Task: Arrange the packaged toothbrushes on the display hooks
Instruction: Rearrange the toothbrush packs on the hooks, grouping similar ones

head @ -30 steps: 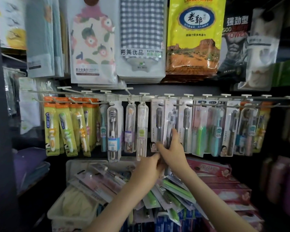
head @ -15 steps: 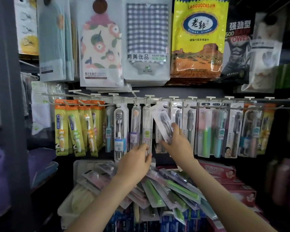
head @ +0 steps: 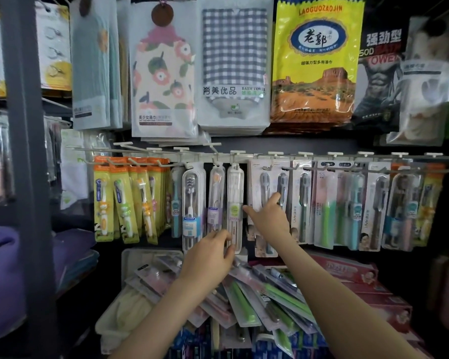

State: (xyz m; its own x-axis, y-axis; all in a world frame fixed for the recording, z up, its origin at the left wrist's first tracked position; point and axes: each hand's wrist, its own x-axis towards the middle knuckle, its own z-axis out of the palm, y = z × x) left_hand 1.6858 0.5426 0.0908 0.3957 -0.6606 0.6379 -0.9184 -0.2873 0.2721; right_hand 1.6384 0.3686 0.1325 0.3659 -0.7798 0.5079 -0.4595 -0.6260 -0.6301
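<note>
The right hand (head: 267, 221) lies on the front of a white toothbrush pack (head: 259, 182) that hangs straight from a hook (head: 266, 167) on the rail. Its grip is apart, with the thumb stretched to the pack's left edge and the forefinger pointing up along the right side. Just left of and below that grip, the left hand (head: 210, 255) has its fingers (head: 226, 242) curled against the lower end of a clear toothbrush case (head: 234, 203) on a neighbouring hook. Whether this grip is clamped on the case cannot be told. Under both grips a loose pile of toothbrush packs (head: 272, 296) lies fanned out, beside a white bin (head: 130, 257). A row of hung packs (head: 347, 203) runs right of the right grip, and yellow packs (head: 114, 203) hang left of the left grip.
</note>
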